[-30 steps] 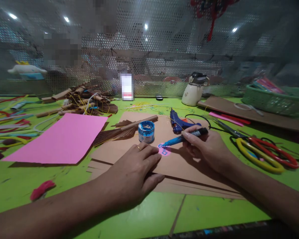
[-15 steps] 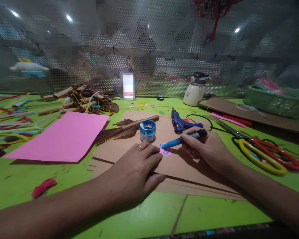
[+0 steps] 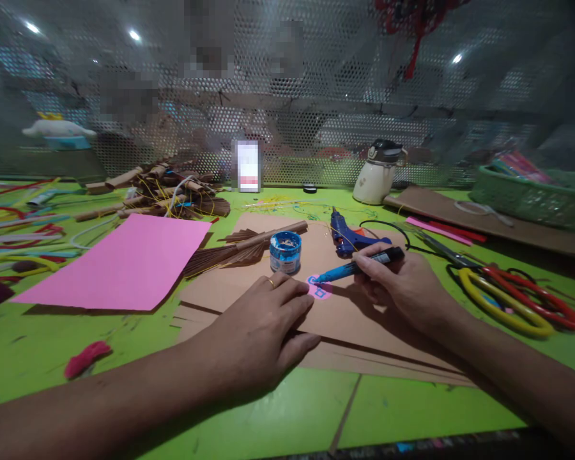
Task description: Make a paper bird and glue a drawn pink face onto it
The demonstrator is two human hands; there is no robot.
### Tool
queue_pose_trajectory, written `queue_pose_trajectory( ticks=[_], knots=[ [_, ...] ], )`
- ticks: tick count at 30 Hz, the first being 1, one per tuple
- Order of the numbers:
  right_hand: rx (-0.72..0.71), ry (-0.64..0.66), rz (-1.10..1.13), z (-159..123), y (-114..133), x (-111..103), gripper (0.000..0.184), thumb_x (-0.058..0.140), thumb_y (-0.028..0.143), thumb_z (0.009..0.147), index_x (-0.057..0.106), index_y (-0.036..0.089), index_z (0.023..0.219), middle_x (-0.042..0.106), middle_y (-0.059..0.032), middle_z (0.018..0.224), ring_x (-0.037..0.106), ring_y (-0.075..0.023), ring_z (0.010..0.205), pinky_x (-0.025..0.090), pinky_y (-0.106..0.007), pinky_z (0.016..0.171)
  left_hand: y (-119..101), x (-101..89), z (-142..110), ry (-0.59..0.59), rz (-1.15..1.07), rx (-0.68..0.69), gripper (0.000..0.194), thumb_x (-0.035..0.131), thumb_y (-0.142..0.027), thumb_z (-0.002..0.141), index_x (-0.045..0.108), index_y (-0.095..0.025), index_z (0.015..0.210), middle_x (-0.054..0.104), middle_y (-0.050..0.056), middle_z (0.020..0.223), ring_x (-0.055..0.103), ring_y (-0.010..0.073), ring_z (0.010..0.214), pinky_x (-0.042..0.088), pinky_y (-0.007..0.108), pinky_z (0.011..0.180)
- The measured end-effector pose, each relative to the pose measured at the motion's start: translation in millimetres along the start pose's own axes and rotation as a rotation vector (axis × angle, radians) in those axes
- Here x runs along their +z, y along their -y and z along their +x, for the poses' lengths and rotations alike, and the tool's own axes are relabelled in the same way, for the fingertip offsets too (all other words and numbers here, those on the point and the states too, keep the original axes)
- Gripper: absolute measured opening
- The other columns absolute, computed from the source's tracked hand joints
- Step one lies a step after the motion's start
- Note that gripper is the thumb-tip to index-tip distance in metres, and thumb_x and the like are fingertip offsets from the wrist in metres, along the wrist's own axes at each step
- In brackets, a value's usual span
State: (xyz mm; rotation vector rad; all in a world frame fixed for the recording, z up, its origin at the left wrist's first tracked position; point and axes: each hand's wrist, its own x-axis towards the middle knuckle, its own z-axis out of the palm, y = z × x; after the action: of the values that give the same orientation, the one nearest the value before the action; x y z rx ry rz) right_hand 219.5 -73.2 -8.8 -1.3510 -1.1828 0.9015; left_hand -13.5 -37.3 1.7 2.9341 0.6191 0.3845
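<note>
My right hand (image 3: 402, 287) grips a blue marker (image 3: 354, 266) with a black end, its tip on a small pink paper circle (image 3: 324, 295) that bears blue marks. My left hand (image 3: 268, 326) lies flat with its fingers stretched out, fingertips at the circle's left edge. A ring is on one finger. Under both hands are brown paper sheets (image 3: 249, 284), stacked unevenly. A paint jar (image 3: 285, 253), blue-stained inside and without a lid, stands just behind my left fingers. Beside it lies a folded brown paper fan (image 3: 246, 246).
A blue glue gun (image 3: 349, 236) with a black cord lies behind my right hand. Scissors (image 3: 503, 300) with yellow and red handles are at the right. A pink sheet (image 3: 119, 268) lies left. Farther back stand a phone (image 3: 248, 166), a white bottle (image 3: 376, 176) and a green basket (image 3: 531, 195).
The marker and my right hand have shifted slightly to the right. My left hand stays in place on the paper. The whole view has moved a little.
</note>
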Motion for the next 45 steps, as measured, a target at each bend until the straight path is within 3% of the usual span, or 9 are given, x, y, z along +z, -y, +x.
queue_pose_trajectory(
  ticks=[9,23,32,45],
  knots=[
    [-0.032,0.057,-0.03,-3.3,1.4,3.1,0.031,0.068,0.049,0.079,0.057,0.019,0.08,0.054,0.0038,0.051,0.044,-0.0094,0.042,0.034,-0.022,0.04,1.0,1.2,0.4,0.0,-0.005,0.0,0.035,0.048,-0.039,0.095,0.061,-0.014,0.114,0.058,0.013,0.12,0.049,0.0285,0.111,0.041,0.046,0.093],
    [-0.049,0.051,-0.083,-1.7,2.7,3.1,0.032,0.066,0.049,0.08,0.056,0.018,0.081,0.056,0.0026,0.052,0.045,-0.0102,0.042,0.037,-0.023,0.039,0.4,1.5,-0.5,-0.019,0.009,0.002,0.032,0.051,-0.037,0.093,0.062,-0.014,0.112,0.059,0.013,0.12,0.05,0.0279,0.111,0.041,0.045,0.095],
    [0.003,-0.036,-0.019,-1.6,4.4,1.0,0.031,0.071,0.05,0.073,0.058,0.022,0.074,0.059,0.0014,0.055,0.047,-0.0118,0.041,0.035,-0.026,0.039,-0.7,0.2,-0.7,-0.004,-0.004,-0.006,0.031,0.05,-0.036,0.094,0.062,-0.014,0.112,0.058,0.013,0.121,0.049,0.028,0.111,0.041,0.045,0.095],
    [-0.01,0.014,-0.075,-1.4,1.6,0.8,0.032,0.069,0.051,0.075,0.057,0.02,0.075,0.056,0.0026,0.052,0.045,-0.0113,0.041,0.037,-0.024,0.04,-1.0,-0.7,-0.4,-0.006,0.005,0.004,0.031,0.05,-0.036,0.094,0.062,-0.012,0.111,0.059,0.014,0.119,0.05,0.028,0.11,0.04,0.044,0.095]
  ],
)
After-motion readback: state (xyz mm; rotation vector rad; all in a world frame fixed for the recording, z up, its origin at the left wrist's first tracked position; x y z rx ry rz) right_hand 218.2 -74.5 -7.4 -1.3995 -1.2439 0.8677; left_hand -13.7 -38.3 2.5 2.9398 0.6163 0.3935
